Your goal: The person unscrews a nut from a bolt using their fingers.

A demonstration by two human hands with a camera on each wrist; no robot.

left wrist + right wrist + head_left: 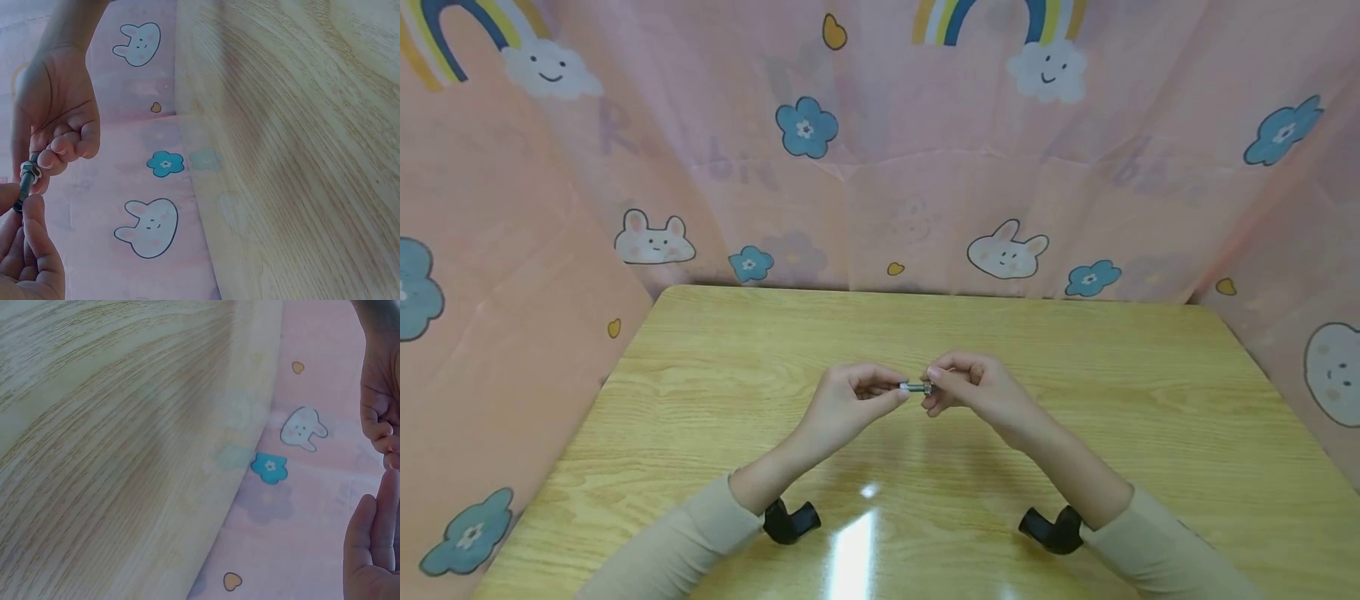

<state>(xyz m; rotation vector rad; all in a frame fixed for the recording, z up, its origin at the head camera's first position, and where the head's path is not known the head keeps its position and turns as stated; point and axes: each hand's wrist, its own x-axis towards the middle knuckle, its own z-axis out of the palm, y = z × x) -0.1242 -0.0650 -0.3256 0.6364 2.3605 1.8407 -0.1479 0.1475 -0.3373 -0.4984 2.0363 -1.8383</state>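
Above the table, a small metal bolt (914,387) spans the gap between the two hands. The left hand (855,402) pinches the bolt's head end between thumb and fingers, and that end shows dark in the left wrist view. A hex nut (30,170) sits around the threaded shank. Thumb and fingers of the right hand (981,390) pinch at this nut, from the opposite side. Some thread sticks out past the nut toward the right palm. In the right wrist view, the fingertips of both hands meet at the right edge, and the bolt is hidden there.
Below the hands lies a wood-grain table (760,333), with a bright light reflection near its front. A pink patterned curtain (880,192) hangs along the back and sides. Black wrist mounts (792,522) protrude under both sleeved forearms.
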